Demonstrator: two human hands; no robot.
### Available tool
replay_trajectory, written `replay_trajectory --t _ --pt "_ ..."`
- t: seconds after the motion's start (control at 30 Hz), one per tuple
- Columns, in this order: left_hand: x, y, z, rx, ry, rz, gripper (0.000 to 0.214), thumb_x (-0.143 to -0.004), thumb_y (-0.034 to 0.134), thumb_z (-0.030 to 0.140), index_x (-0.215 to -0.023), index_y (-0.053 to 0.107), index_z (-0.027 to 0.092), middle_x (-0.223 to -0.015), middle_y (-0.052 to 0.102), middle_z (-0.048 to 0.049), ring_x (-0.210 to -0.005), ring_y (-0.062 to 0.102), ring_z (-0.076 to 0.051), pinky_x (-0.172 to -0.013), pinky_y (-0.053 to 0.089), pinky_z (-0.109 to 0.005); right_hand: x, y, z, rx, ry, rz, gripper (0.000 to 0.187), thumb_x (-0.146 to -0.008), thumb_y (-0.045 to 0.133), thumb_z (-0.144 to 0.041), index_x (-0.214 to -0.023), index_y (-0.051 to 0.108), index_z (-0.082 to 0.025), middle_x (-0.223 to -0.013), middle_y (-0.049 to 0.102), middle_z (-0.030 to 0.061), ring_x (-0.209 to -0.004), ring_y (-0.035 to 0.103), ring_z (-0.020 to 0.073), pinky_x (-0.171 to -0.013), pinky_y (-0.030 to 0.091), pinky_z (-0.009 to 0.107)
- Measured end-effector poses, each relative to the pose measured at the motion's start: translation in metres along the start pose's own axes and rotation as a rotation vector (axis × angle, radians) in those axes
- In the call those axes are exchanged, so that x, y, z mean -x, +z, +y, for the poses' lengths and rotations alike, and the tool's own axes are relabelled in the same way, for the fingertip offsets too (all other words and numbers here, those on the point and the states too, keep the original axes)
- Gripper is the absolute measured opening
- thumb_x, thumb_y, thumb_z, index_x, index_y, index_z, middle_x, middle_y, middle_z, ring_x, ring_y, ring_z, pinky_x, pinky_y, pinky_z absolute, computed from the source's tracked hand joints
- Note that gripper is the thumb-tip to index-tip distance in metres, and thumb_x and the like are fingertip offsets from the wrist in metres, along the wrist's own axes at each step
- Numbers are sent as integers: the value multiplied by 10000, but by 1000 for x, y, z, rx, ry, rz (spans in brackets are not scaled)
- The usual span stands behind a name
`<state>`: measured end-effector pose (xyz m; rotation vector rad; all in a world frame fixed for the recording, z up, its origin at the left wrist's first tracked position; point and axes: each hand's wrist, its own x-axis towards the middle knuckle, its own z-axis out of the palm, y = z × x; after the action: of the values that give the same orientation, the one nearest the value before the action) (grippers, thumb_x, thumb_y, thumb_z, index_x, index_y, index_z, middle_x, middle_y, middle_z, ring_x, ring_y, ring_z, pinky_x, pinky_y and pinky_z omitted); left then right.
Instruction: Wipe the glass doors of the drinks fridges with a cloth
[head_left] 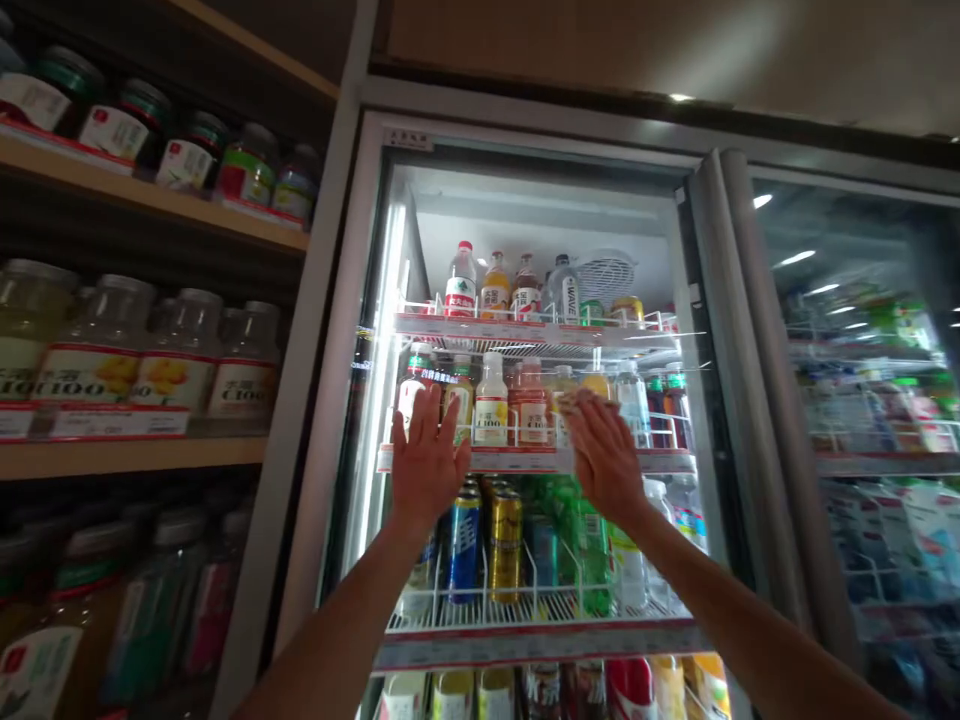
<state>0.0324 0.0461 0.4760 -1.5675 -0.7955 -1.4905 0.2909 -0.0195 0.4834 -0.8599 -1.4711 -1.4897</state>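
While the left hand (427, 468) splays wide near the glass door's (540, 215) left edge, the right hand (604, 458) flattens cloth (576, 400), apparently for contact

From where I stand, the right hand (606, 455) blurs over a crumpled cloth (585, 397), partly covering it, so its grip is unclear. The left hand (427, 465) hides part of a bottle (415, 374). Shelf labels (525, 461) are too small to read; bottom-row bottles (495, 695) run off the lower edge.

Fridge shelves (540, 645), upright bottles (492, 408), drink cans (506, 548)
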Motion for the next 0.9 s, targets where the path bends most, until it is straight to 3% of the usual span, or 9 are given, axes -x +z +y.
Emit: replay_trajectory --t 0.17,0.33,0.4,0.5,0.57,0.63,0.77,0.83,0.9 --pt "6 -1 3 -21 -7 -22 523 -892 382 354 -1383 331 180 -1479 270 -112 -1390 162 -256 -1112 172 -496 -10 7 -4 75 204 174 552 -872 383 -174 -1413 293 -235 -1443 365 70 -1356 287 258 -1097 260 520" --pt "5 -1 1 1 -15 -22 529 -884 399 355 -1378 339 179 -1477 275 -112 -1388 169 -256 -1118 160 -489 -4 6 -12 30 -94 -40 593 -854 412 -196 -1420 257 -273 -1448 363 48 -1350 306 233 -1090 291 478" --pt "5 0 1 4 -14 -20 529 -882 406 354 -1379 339 183 -1478 274 -107 -1388 170 -255 -1115 170 -486 -4 -1 10 88 -2 -11 558 -855 394 -200 -1402 306 -257 -1434 383 58 -1337 330 233 -1081 299 475" --pt "5 0 2 5 -7 -3 525 -882 406 351 -1376 347 183 -1476 278 -108 -1391 161 -253 -1111 177 -488 -14 -8 49 166 292 165 506 -850 366 -200 -1354 401 -175 -1383 441 111 -1312 361 263 -1052 328 488" --pt "5 0 2 10 -9 5 523 -882 407 350 -1374 352 180 -1475 279 -111 -1391 159 -253 -1112 174 -491 -24 -6 51 164 358 221 505 -848 352 -199 -1348 408 -148 -1372 449 126 -1317 351 273 -1058 312 507" --pt "5 0 1 18 -4 7 519 -883 409 350 -1370 362 176 -1472 284 -117 -1389 167 -259 -1112 171 -494 -31 2 27 114 270 167 531 -851 340 -190 -1382 357 -162 -1416 398 107 -1357 280 262 -1089 265 516" --pt "5 0 0 26 5 12 513 -887 401 349 -1364 371 164 -1464 299 -124 -1383 191 -267 -1107 183 -496 -38 18 -39 -49 -113 -74 579 -862 368 -180 -1425 257 -251 -1459 347 25 -1394 194 203 -1127 238 459" --pt "5 -1 0 22 4 24 511 -887 399 355 -1361 374 165 -1462 302 -125 -1382 193 -266 -1104 195 -495 -42 16 -41 -62 -228 -126 566 -863 387 -189 -1411 282 -283 -1453 358 8 -1381 234 196 -1126 241 456" --pt "6 0 0 13 12 38 509 -884 406 359 -1354 385 164 -1457 313 -127 -1382 191 -267 -1102 200 -495 -48 11 -18 -24 -144 -67 533 -867 380 -196 -1391 326 -281 -1435 387 18 -1359 286 204 -1112 258 473"
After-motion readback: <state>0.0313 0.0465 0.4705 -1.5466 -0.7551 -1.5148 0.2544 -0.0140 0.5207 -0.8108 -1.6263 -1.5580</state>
